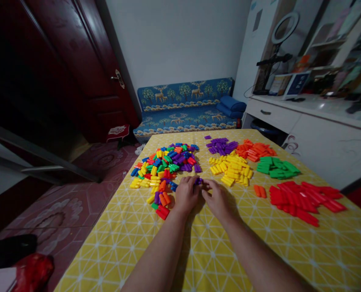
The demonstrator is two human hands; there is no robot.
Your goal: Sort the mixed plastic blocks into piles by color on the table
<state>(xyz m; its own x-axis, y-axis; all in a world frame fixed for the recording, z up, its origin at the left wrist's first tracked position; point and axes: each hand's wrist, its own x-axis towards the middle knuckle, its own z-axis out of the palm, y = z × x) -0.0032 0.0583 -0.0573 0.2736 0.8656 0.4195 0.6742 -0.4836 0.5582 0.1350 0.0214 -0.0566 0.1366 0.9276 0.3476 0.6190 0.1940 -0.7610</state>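
Note:
My left hand [186,194] is closed on a small purple plastic piece [198,181] above the middle of the table. From the other side my right hand [216,199] pinches at the same piece, its fingertips meeting those of the left. The fingers partly cover it, so its full shape is hidden. Just left of my hands lies a mixed heap of plastic pieces [168,160] in several colours. To the right are single-colour piles: purple [221,146], yellow [233,168], orange [255,150], green [277,167] and red [303,198].
A yellow patterned cloth [131,251] covers the table. Two orange pieces [259,191] lie apart beside the red pile. Beyond the table stands a blue sofa [183,107]; a white dresser [329,142] is on the right, and a small stool [118,132] near the door.

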